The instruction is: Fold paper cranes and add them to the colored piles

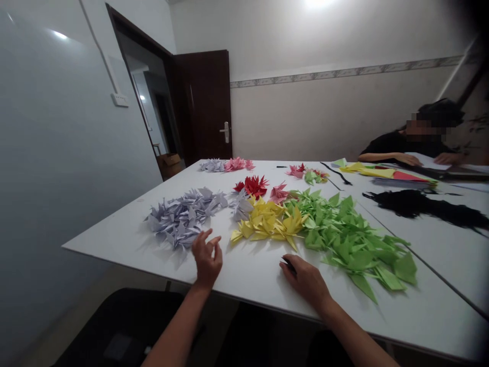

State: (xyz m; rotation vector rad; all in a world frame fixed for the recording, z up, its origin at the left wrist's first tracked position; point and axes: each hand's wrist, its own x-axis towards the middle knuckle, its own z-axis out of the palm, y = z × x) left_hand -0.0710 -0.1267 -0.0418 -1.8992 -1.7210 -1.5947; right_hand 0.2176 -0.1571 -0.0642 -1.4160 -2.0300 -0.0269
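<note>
My left hand [207, 256] is raised over the front edge of the white table [244, 275], its fingers apart and holding nothing, just right of a pile of pale lavender folded paper pieces [179, 216]. Near the front edge, my right hand [303, 278] has its fingers curled round a small dark item [288, 263], mostly hidden. Yellow folded pieces [267, 221] lie beyond and between my hands. A large heap of green ones [344, 234] spreads to the right. Red pieces [254, 186] and pink pieces [278, 193] sit behind the yellow.
At the back are small lavender and pink piles [237, 163]. A person [397, 145] at the right handles white paper [428, 160], near coloured sheets [393, 175] and a black stringy bundle [424, 204]. A black chair [126, 321] stands at the lower left.
</note>
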